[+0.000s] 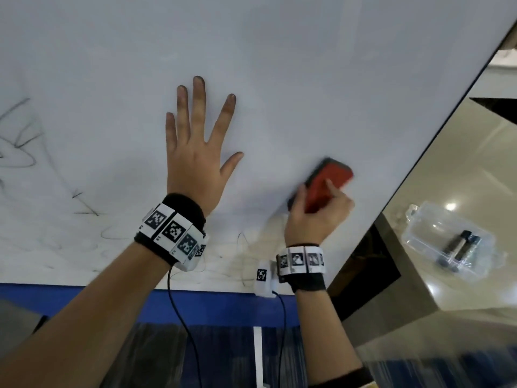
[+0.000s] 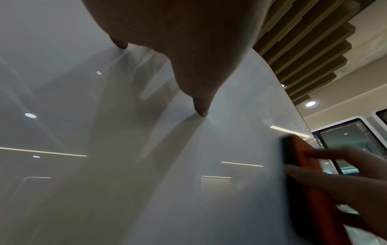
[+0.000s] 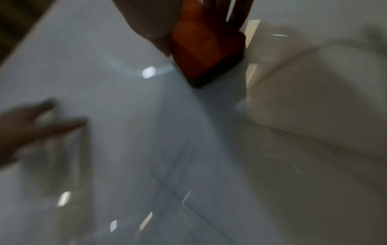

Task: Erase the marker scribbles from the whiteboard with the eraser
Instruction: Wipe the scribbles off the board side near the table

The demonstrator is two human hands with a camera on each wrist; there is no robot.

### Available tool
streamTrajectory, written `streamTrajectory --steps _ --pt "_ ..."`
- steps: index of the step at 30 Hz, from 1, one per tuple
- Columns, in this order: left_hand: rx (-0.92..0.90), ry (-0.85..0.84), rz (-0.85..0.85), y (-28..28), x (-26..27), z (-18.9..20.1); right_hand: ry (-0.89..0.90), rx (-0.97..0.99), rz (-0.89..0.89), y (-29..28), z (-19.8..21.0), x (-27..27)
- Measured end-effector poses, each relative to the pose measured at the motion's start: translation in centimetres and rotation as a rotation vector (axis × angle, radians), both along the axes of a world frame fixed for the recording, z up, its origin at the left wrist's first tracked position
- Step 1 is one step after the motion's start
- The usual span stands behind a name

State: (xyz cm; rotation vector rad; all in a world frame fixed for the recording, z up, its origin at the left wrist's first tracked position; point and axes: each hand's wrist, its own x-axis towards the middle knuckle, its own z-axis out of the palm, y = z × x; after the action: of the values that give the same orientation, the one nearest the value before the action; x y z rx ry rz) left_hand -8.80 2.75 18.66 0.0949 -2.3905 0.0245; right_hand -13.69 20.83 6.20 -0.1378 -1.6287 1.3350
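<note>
Across the whiteboard's [image 1: 279,51] left and lower part, marker scribbles [image 1: 22,141] remained. Our left hand [image 1: 195,152] lay flat with fingers spread, probably to steady the board. Our right hand [image 1: 316,217] gripped the red eraser [image 1: 330,180], pressing it against the board near its right edge. We found no readable writing.

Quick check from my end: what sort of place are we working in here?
Probably an office or meeting area. A large glossy whiteboard with dark marker scribbles, recessed round ceiling lights beside wooden ceiling slats, and glass-walled booths all suggest that.
</note>
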Motion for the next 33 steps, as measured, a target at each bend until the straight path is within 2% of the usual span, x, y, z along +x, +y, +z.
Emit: streamTrajectory --steps 2,4,6,9,11,12,15,17,19,22,24,26,30,33 --pt "0.013 0.001 -0.009 0.1 0.2 0.1 -0.034 0.218 0.086 -0.2 -0.2 0.4" --pt "0.024 0.004 -0.022 -0.1 0.3 0.1 -0.059 0.284 0.091 0.5 -2.0 0.6" --pt "0.025 0.003 -0.023 -0.2 0.4 0.2 -0.186 0.153 0.046 1.8 -6.5 0.9" --pt "0.021 0.007 -0.024 -0.2 0.6 0.2 -0.626 -0.182 0.045 3.3 -13.9 2.9" --pt "0.031 0.012 -0.032 -0.1 0.7 0.2 -0.923 -0.349 0.087 3.2 -16.3 4.0" --pt "0.036 0.010 -0.039 -0.1 0.8 0.1 -0.949 -0.389 0.115 3.1 -16.3 4.2" --pt "0.014 0.005 -0.025 -0.4 0.7 0.1 -0.716 -0.339 0.059 1.4 -12.9 3.3" --pt "0.011 -0.003 -0.025 -0.4 0.6 0.2 -0.446 -0.187 0.040 0.1 -8.7 2.7" --pt "0.002 -0.002 -0.028 -0.5 0.5 0.2 -0.216 0.001 0.127 -1.2 -3.9 2.4" --pt "0.002 0.009 -0.038 -0.6 0.7 0.0 -0.096 0.139 0.197 -2.1 -0.3 1.4" --pt "0.004 0.013 -0.046 -0.7 0.8 -0.1 -0.121 0.175 0.186 -1.6 -1.7 1.3" --pt "-0.003 0.015 -0.047 -0.8 0.7 -0.1 -0.217 0.091 0.158 -0.6 -5.8 1.4" --pt "0.007 0.008 -0.051 -0.7 0.7 -0.1 -0.532 -0.337 0.083 1.7 -13.9 2.4" --pt "0.013 0.015 -0.045 -0.5 0.7 -0.1 -0.797 -0.667 0.114 3.9 -17.2 2.6"
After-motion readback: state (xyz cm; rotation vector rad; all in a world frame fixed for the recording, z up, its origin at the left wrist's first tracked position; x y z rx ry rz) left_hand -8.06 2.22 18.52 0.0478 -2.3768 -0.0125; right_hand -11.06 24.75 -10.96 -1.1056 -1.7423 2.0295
